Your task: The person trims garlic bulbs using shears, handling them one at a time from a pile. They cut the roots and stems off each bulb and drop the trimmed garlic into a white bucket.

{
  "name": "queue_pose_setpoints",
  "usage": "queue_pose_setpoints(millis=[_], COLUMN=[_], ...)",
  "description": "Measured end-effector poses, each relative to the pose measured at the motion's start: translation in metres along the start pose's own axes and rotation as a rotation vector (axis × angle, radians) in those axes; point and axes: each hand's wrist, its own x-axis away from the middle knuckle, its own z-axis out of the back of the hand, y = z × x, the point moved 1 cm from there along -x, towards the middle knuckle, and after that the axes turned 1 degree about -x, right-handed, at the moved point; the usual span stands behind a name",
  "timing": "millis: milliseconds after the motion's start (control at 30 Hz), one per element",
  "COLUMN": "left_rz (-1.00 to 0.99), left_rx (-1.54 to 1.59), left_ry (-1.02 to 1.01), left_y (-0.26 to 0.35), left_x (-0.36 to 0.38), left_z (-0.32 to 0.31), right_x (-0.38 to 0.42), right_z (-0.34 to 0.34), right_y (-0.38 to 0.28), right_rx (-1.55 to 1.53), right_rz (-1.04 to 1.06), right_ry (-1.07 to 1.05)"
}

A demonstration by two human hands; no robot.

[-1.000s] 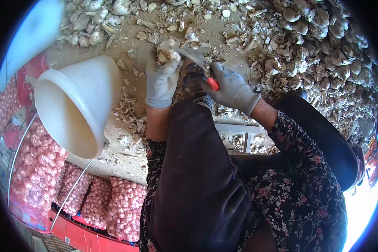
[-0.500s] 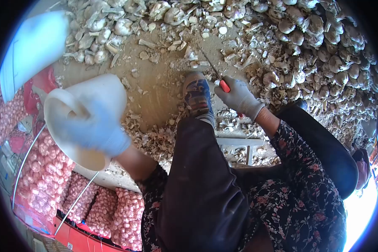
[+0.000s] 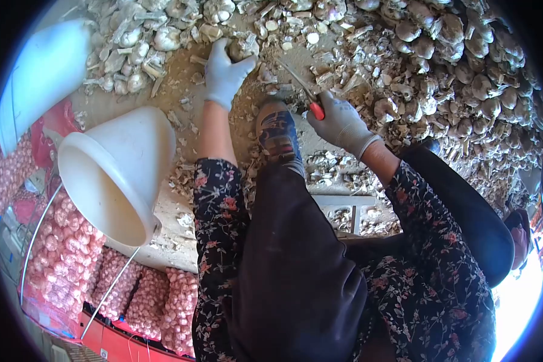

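Note:
My left hand (image 3: 226,75), in a pale glove, reaches forward to a garlic bulb (image 3: 245,44) at the near edge of a heap. Its thumb and forefinger are spread on either side of the bulb; the other fingers are partly hidden. My right hand (image 3: 341,123), also gloved, is closed round the red handle of a narrow-bladed cutting tool (image 3: 297,78). The blade points up and left, over ground strewn with trimmings. Whether it has one blade or two is hard to make out. A white bucket (image 3: 133,157) lies tipped at my left, its mouth toward me.
Garlic with stems is heaped at the far left (image 3: 133,51) and along the right (image 3: 464,84). Net bags of garlic (image 3: 63,259) stand at lower left. A pale blue-white container (image 3: 45,75) is at upper left. My shoe (image 3: 277,130) rests between my hands.
My left hand has left the bucket and moved forward and right to the garlic heap. The bucket's mouth is now uncovered. My right hand keeps its tool, barely shifted.

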Motion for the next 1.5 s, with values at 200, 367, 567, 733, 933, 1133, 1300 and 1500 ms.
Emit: queue_pose_setpoints(millis=[200, 367, 567, 733, 933, 1133, 1300, 1500], left_rz=[0.189, 0.123, 0.302, 0.366, 0.254, 0.149, 0.21, 0.192], left_rx=[0.578, 0.195, -0.769, -0.914, 1.058, 1.122, 0.68, 0.641], left_ry=[-0.038, -0.075, -0.002, 0.019, -0.047, -0.149, -0.132, -0.152], left_y=[0.036, 0.036, 0.042, 0.038, 0.039, 0.064, 0.075, 0.07], left_x=[0.048, 0.05, 0.062, 0.053, 0.076, 0.092, 0.089, 0.086], left_z=[0.005, 0.016, 0.012, 0.008, 0.032, 0.031, 0.038, 0.033], right_x=[-0.002, -0.012, -0.008, 0.008, 0.025, 0.024, 0.021, 0.018], right_z=[0.014, 0.02, -0.004, -0.014, -0.004, 0.025, 0.028, 0.022], right_y=[-0.016, -0.026, -0.019, -0.006, -0.021, -0.053, -0.049, -0.041], right_rx=[0.208, 0.297, -0.038, -0.189, 0.05, 0.3, 0.474, 0.501], right_rz=[0.121, 0.268, 0.058, -0.025, 0.136, 0.206, 0.282, 0.321], right_ry=[0.086, 0.105, -0.017, -0.127, 0.005, 0.085, 0.065, 0.013])
